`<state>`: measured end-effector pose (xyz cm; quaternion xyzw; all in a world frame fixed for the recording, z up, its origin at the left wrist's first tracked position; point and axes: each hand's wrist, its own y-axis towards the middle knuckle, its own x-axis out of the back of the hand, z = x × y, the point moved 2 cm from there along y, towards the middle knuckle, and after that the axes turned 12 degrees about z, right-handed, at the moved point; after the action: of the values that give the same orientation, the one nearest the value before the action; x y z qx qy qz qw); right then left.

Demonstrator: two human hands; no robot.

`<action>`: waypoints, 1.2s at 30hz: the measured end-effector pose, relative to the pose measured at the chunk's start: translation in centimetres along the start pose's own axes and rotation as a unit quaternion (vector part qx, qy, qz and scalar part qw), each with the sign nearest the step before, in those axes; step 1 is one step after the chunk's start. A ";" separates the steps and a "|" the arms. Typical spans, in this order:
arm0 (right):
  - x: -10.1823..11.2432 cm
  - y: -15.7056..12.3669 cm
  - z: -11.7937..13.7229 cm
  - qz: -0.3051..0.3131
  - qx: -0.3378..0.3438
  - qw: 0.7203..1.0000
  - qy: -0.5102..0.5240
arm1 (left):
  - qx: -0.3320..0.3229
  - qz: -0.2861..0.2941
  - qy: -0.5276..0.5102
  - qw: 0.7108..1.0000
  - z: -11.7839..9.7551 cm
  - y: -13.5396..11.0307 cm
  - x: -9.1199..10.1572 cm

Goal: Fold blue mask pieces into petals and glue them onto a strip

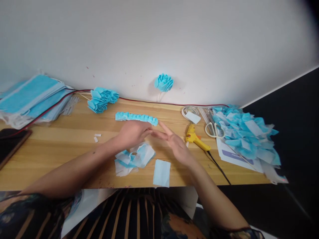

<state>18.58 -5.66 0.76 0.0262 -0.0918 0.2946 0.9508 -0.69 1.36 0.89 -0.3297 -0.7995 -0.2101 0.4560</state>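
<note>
My left hand [134, 132] is over the middle of the table, back upward. Its fingers are bent together at the tips, partly hidden, and I cannot make out what lies in them. From the right, my right hand [176, 146] meets it with fingers stretched out; their fingertips touch or overlap. Just behind them lies a row of folded blue petals [137, 117], its right end near my right index finger. Loose blue and white fabric pieces [134, 159] lie beneath my left wrist. A small stack of pale blue rectangles [161, 173] sits at the table's front edge.
A yellow glue gun [198, 139] and white-handled scissors [214, 130] lie right, beside a heap of blue fabric pieces [246, 132]. Blue flowers [101, 99] lie back left; another flower [163, 83] leans on the wall. Face masks [35, 94] and a phone [12, 142] are left.
</note>
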 end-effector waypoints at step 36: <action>3.1 5.0 -1.9 -0.029 -0.008 0.985 0.168 | 0.010 -0.029 -0.350 0.936 1.4 0.9 0.0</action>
<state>18.61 0.36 -0.52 -0.0292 0.0680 0.2668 0.9609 -0.85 2.83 0.25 -0.3543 -0.9198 -0.0863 0.1448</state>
